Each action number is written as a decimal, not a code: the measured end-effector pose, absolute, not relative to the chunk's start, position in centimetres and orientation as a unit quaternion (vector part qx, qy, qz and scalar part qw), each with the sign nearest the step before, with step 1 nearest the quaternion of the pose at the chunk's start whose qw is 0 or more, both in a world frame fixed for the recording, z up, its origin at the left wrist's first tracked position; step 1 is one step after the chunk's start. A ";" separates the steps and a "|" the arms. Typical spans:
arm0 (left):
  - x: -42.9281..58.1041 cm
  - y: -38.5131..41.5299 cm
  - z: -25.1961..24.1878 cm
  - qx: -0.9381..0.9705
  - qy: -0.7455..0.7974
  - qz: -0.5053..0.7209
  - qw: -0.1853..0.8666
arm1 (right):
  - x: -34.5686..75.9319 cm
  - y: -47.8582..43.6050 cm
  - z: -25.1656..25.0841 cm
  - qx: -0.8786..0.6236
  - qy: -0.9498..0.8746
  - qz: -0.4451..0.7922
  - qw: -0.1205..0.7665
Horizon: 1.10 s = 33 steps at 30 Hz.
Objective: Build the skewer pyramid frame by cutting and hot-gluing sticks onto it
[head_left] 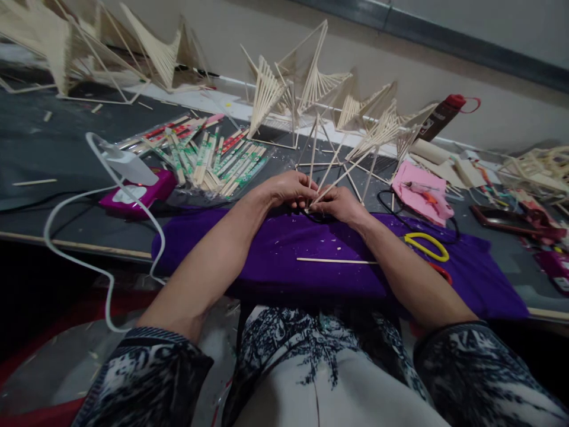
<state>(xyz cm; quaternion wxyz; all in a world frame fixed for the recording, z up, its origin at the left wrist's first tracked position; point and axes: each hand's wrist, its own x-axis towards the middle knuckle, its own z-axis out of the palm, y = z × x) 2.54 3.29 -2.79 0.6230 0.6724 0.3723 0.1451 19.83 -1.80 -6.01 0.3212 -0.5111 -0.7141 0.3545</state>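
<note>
Both hands meet at the near corner of a wooden stick frame (329, 172), built from thin pale sticks joined at angles. My left hand (291, 188) is closed with its fingertips pinched on that corner. From the other side, my right hand (338, 204) pinches the same corner, its fingers closed round the stick ends. The exact joint is partly hidden by the fingertips. Below the hands, a loose wooden stick (336, 260) lies on a purple cloth (267, 261), its right end behind my right forearm.
Wrapped chopsticks (208, 157) lie left of the frame. A magenta power strip (137, 194) holds a white charger (128, 164) with a looping cable. Finished stick models (267, 89) line the wall. Yellow-handled scissors (427, 246), a pink cloth (420, 190) and a dark red bottle (438, 118) are at right.
</note>
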 end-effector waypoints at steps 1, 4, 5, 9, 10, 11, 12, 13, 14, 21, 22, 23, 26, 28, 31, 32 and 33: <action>2.7 3.4 -2.8 0.669 0.378 0.162 0.619 | 19.8 -1.8 -6.1 -0.509 -0.711 0.361 0.325; 3.4 3.7 -3.1 0.660 0.378 0.195 0.619 | 19.8 -1.7 -6.3 -0.507 -0.704 0.368 0.334; 3.5 3.7 -3.2 0.659 0.376 0.201 0.620 | 19.8 -1.7 -6.3 -0.509 -0.702 0.367 0.336; 3.9 3.7 -3.1 0.648 0.376 0.210 0.628 | 19.9 -1.7 -6.5 -0.514 -0.701 0.364 0.335; 3.8 3.7 -3.1 0.647 0.375 0.210 0.630 | 20.0 -1.7 -6.5 -0.516 -0.701 0.365 0.330; 3.8 3.6 -3.1 0.645 0.373 0.211 0.632 | 20.1 -1.8 -6.4 -0.519 -0.700 0.367 0.325; 3.8 3.6 -3.0 0.644 0.371 0.213 0.634 | 20.1 -1.8 -6.4 -0.523 -0.699 0.369 0.318; 3.7 3.6 -3.0 0.643 0.370 0.216 0.635 | 20.2 -1.9 -6.3 -0.526 -0.698 0.371 0.314; 3.6 3.6 -3.0 0.641 0.370 0.220 0.635 | 20.2 -2.0 -6.2 -0.529 -0.695 0.375 0.311; 3.4 3.4 -3.0 0.632 0.379 0.245 0.630 | 19.6 -2.4 -5.9 -0.533 -0.693 0.350 0.336; 3.4 3.4 -3.0 0.633 0.378 0.248 0.628 | 19.5 -2.4 -5.9 -0.538 -0.696 0.334 0.339; 3.4 3.4 -2.9 0.634 0.378 0.251 0.626 | 19.5 -2.4 -6.0 -0.541 -0.699 0.321 0.341; 3.4 3.3 -2.9 0.634 0.379 0.254 0.625 | 19.5 -2.3 -6.0 -0.538 -0.705 0.312 0.341; 3.4 3.3 -2.9 0.632 0.378 0.254 0.627 | 19.5 -2.2 -6.0 -0.532 -0.702 0.327 0.342; 3.4 3.4 -2.9 0.632 0.378 0.251 0.628 | 19.4 -2.3 -5.9 -0.529 -0.692 0.351 0.344; 3.4 3.4 -2.9 0.632 0.379 0.250 0.627 | 19.4 -2.3 -5.8 -0.529 -0.689 0.356 0.344; 3.4 3.4 -2.9 0.632 0.381 0.250 0.627 | 19.3 -2.3 -5.8 -0.529 -0.688 0.359 0.344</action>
